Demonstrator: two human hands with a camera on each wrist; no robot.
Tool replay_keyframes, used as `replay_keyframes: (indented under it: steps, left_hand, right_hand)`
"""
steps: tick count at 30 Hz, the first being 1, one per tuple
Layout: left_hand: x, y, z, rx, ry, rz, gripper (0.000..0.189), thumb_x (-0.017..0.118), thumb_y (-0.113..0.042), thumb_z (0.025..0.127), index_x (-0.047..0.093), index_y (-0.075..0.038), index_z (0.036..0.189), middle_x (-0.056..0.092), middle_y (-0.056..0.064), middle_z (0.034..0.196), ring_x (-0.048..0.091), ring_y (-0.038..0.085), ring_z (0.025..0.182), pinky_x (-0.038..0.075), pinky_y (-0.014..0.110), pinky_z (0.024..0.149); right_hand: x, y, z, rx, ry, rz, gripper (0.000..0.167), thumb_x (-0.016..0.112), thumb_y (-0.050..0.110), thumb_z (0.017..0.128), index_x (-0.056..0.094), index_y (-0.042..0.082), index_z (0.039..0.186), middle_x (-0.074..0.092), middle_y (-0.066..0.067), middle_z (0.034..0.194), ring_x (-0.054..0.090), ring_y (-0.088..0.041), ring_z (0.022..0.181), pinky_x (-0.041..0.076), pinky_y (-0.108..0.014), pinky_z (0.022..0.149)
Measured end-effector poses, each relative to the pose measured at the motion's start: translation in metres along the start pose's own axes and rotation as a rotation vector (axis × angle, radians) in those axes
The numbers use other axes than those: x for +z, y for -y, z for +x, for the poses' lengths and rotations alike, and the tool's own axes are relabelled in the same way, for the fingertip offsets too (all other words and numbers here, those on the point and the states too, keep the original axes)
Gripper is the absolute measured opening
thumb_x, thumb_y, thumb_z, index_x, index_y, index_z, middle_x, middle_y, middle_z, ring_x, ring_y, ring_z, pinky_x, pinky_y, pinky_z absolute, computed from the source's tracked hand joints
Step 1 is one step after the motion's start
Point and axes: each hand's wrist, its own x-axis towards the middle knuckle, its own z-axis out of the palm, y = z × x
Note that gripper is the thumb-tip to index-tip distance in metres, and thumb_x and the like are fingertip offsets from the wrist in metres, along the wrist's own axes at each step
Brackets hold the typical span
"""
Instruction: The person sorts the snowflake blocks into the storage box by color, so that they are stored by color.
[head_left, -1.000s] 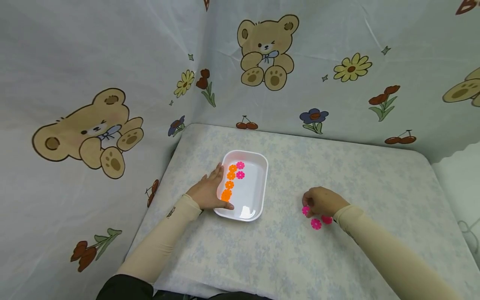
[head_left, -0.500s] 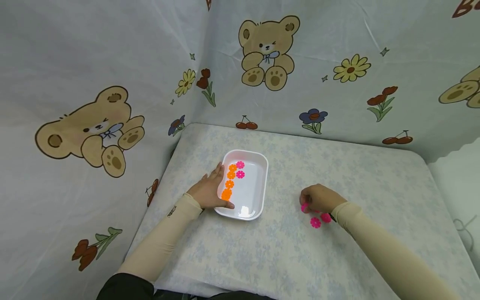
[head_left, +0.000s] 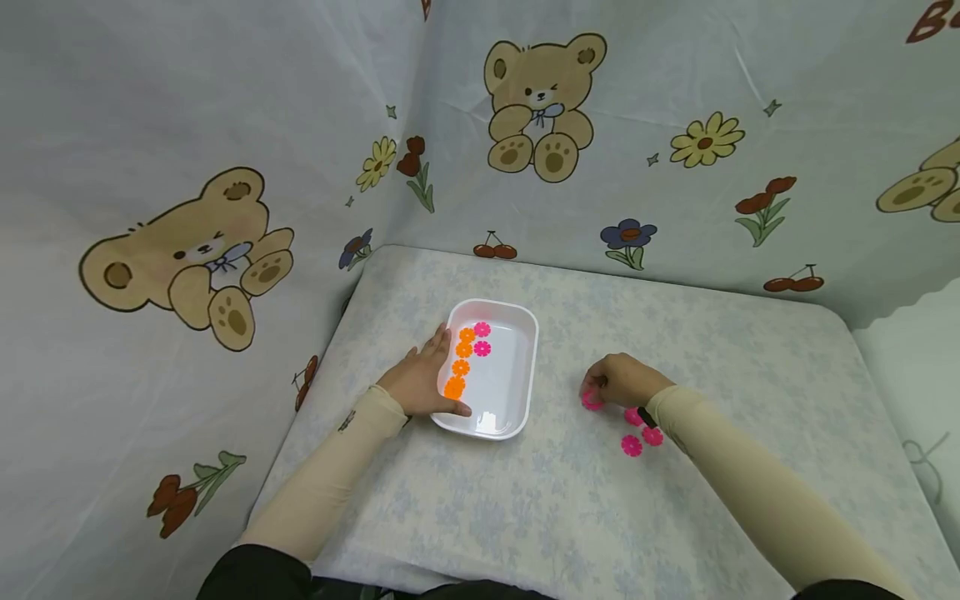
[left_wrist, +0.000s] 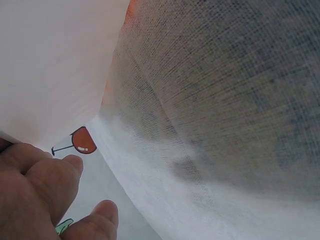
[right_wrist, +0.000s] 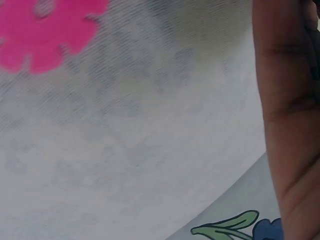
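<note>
A white tray (head_left: 510, 367) sits left of the table's middle. My left hand (head_left: 422, 381) holds its left side, fingers along the outer wall and thumb over the near-left corner; the left wrist view shows bent fingers (left_wrist: 55, 180) beside the wall. Inside lie a column of several orange flower-shaped plastic discs (head_left: 461, 367) and two pink ones (head_left: 482, 348). My right hand (head_left: 626, 381), right of the tray, pinches a pink flower-shaped disc (head_left: 592, 402) low over the table. Three pink discs (head_left: 632, 446) lie by its wrist. A notched pink disc (right_wrist: 55, 40) fills the right wrist view's corner.
The table (head_left: 540, 508) has a pale blue-patterned cloth. Behind and to the left hang sheets (head_left: 315, 100) printed with bears, flowers and cherries. A thin cord (head_left: 926, 458) hangs beyond the right table edge.
My right hand has moved left and slightly farther back with the pink disc, uncovering more of the discs by its wrist. The left hand stays on the tray.
</note>
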Motion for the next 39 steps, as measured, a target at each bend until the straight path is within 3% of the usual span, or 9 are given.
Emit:
replay_keyframes:
  steps: [12,20,33,39]
  left_hand:
    - [0.005,0.004,0.005,0.000,0.011,-0.034,0.145,0.081,-0.078,0.069,0.001,-0.008,0.167,-0.009,0.003,0.176,0.007,0.020,0.164,0.018,0.056,0.131]
    - [0.000,0.000,-0.002,0.004,0.008,-0.028,0.141,0.080,-0.075,0.073,-0.001,-0.009,0.168,-0.009,0.002,0.176,0.007,0.020,0.164,0.016,0.053,0.132]
    - [-0.003,0.000,-0.002,0.011,0.010,-0.037,0.141,0.081,-0.074,0.073,-0.001,-0.009,0.167,-0.010,0.003,0.176,0.006,0.020,0.164,0.016,0.054,0.132]
    - [-0.002,0.002,-0.002,0.007,0.012,-0.037,0.142,0.081,-0.075,0.072,-0.002,-0.009,0.167,-0.010,0.003,0.176,0.007,0.020,0.164,0.016,0.054,0.132]
  right_hand:
    - [-0.006,0.028,0.019,-0.041,-0.005,-0.012,0.015,0.073,0.006,0.095,0.082,0.017,0.101,0.072,0.002,0.090,0.058,-0.016,0.084,0.051,-0.029,0.071]
    - [-0.009,0.047,0.029,-0.053,0.003,-0.053,0.011,0.076,0.009,0.094,0.082,0.016,0.099,0.074,0.005,0.088,0.061,-0.015,0.083,0.054,-0.030,0.073]
    - [-0.010,0.060,0.038,-0.079,0.017,-0.072,0.012,0.076,0.008,0.093,0.083,0.015,0.101,0.076,0.005,0.088,0.064,-0.013,0.082,0.058,-0.031,0.075]
    - [-0.017,0.068,0.038,-0.087,0.001,-0.087,0.013,0.074,0.006,0.093,0.083,0.015,0.097,0.075,0.005,0.083,0.062,-0.012,0.077,0.055,-0.029,0.070]
